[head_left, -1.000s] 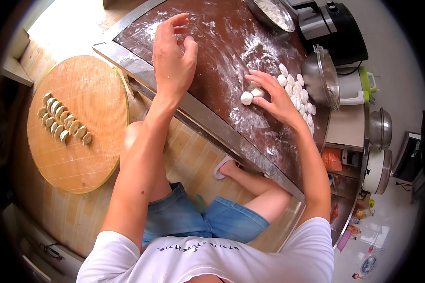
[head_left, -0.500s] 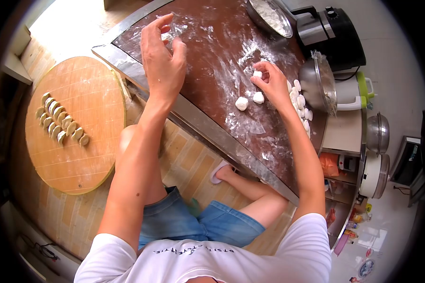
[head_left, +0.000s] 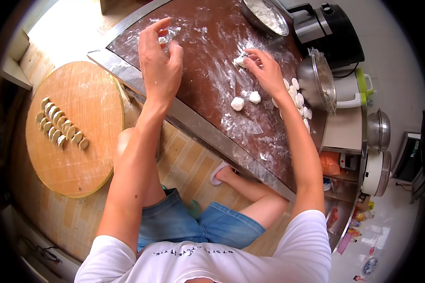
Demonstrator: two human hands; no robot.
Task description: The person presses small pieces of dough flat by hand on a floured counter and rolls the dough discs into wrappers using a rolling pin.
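item examined: one dough lump (head_left: 240, 62), white with flour, on the far part of the brown tabletop (head_left: 193, 96). my right hand (head_left: 263, 70) has thumb and fingertips closed on it. the dough looks soft; i judge that a light, even pinch suits it, as hard pressure would dent it. the surrounding flour should be put to use, so that neither skin nor tabletop grips the dough.

nearer me, a larger dough ball (head_left: 237, 104) and a smaller dough ball (head_left: 255, 97) sit just apart. spacing is sound; pieces should not touch, or they may stick together.

beside my right wrist, flattened dough rounds (head_left: 299, 100) lie crowded, some touching. my forearm should clear them.

my left hand (head_left: 159, 66) is over the tabletop's left part, thumb apart from curved fingers; i see nothing gripped.

further out: a flour bowl (head_left: 268, 16) at the far edge, within reach; a film-covered metal bowl (head_left: 316, 84) beyond the rounds; to my left, a round board (head_left: 80, 170) bearing two rows of dumplings (head_left: 66, 126).
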